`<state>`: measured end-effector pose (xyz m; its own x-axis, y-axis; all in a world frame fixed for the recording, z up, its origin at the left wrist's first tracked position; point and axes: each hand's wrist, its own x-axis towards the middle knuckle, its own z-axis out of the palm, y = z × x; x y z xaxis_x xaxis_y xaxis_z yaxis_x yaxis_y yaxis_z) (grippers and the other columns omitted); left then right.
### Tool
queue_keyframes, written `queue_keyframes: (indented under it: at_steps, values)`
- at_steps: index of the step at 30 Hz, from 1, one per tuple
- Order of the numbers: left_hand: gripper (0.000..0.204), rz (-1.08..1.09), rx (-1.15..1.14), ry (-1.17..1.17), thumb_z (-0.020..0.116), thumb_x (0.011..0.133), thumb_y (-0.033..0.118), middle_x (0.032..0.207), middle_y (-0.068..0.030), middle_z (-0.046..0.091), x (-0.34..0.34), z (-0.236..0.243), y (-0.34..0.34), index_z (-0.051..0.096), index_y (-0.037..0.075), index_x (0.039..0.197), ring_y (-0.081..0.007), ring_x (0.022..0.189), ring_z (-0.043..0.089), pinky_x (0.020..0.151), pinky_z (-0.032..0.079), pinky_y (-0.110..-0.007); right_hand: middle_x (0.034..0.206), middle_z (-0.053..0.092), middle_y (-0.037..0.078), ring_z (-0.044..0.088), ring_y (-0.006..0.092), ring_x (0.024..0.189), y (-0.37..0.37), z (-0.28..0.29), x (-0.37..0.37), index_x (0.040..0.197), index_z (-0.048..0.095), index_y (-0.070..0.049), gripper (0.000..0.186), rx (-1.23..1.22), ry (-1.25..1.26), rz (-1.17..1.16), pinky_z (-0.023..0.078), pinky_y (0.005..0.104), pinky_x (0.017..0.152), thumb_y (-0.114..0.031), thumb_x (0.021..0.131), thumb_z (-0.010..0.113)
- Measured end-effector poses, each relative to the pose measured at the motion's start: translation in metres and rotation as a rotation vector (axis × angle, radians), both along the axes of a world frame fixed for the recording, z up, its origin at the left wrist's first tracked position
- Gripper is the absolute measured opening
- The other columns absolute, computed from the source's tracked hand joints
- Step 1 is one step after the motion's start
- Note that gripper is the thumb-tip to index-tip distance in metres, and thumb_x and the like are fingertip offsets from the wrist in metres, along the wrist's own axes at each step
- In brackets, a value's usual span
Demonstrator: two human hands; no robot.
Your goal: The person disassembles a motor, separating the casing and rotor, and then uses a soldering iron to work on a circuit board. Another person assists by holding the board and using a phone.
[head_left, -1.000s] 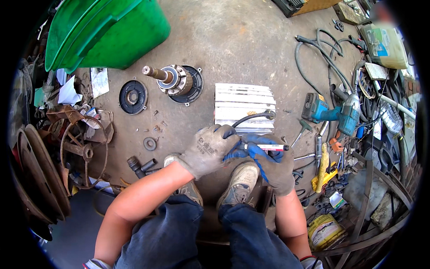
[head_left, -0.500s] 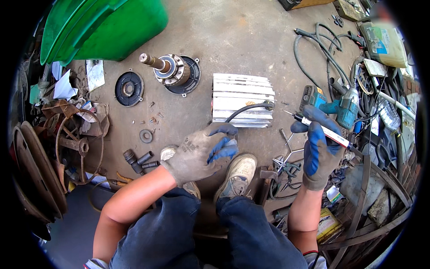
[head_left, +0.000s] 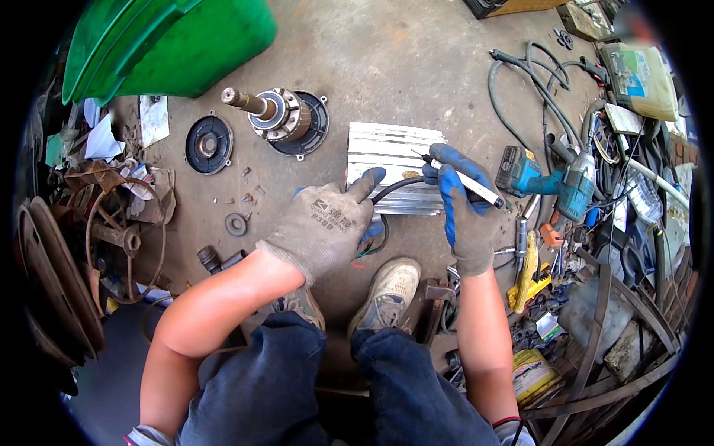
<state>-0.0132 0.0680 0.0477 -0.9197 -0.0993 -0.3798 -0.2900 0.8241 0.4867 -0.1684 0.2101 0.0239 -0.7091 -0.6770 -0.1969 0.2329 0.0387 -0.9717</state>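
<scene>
My right hand [head_left: 470, 204], in a grey glove with blue fingers, pinches a white marker pen [head_left: 476, 186] with black ends. Its thin tip is over the finned silver motor housing [head_left: 398, 141]. My left hand [head_left: 325, 223], gloved alike, grips the left end of that housing, its forefinger stretched along the fins and its thumb at the near side. Some of its fingers are hidden. A black cable [head_left: 393, 189] comes out of the housing and bends down beside this hand. Thin coloured wires [head_left: 362, 258] show beneath the hand.
A rotor with a shaft [head_left: 279, 115] stands on a black end cover at the back left, beside another round cover [head_left: 209, 144]. Small screws and a washer [head_left: 236, 224] lie nearby. A blue-green power tool [head_left: 554, 178] is at the right. A green bin [head_left: 193, 59] fills the back left.
My right hand has moved left with the marker pen, from beside the power tool to over the housing. My left hand has come forward onto the housing's left end.
</scene>
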Motion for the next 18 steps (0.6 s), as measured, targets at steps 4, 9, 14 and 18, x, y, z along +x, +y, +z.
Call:
queue_keyframes:
  at_steps: [4,9,14,18]
  values:
    - [0.036,0.146,0.078,0.086,0.07,0.079,0.025,0.136,-0.0146,0.05,0.011,0.014,-0.004,0.062,0.002,0.105,-0.0336,0.093,0.063,0.08,0.052,-0.043,0.111,0.067,0.015,0.064,0.017,0.099,-0.007,0.007,-0.004,0.113,0.061,0.007,0.022,0.086,-0.014,0.034,0.052,0.0284,0.086,-0.002,0.093,0.059]
    - [0.04,0.162,0.263,0.149,0.075,0.074,0.026,0.134,-0.0163,0.049,0.017,-0.02,0.006,0.062,0.001,0.103,-0.0368,0.098,0.061,0.086,0.051,-0.044,0.102,0.069,0.011,0.063,0.0118,0.09,-0.013,0.004,-0.005,0.106,0.064,0.004,0.017,0.267,0.307,0.208,0.051,0.025,0.08,-0.003,0.091,0.061]
    - [0.042,0.219,0.359,0.144,0.071,0.078,0.019,0.136,-0.0188,0.048,0.018,-0.023,0.009,0.06,0.001,0.113,-0.0388,0.112,0.054,0.093,0.045,-0.046,0.093,0.071,0.014,0.069,0.0221,0.086,-0.015,-0.001,-0.002,0.096,0.069,0.001,0.019,0.293,0.375,0.18,0.052,0.0309,0.077,0.001,0.077,0.069]
    - [0.042,0.205,0.342,0.179,0.071,0.078,0.019,0.136,-0.0199,0.047,0.021,-0.03,0.011,0.06,0.0,0.114,-0.0398,0.111,0.054,0.092,0.046,-0.046,0.093,0.07,0.013,0.068,0.0255,0.086,-0.012,-0.007,-0.005,0.094,0.069,0.0,0.022,0.265,0.598,0.247,0.052,0.0335,0.078,0.001,0.073,0.07]
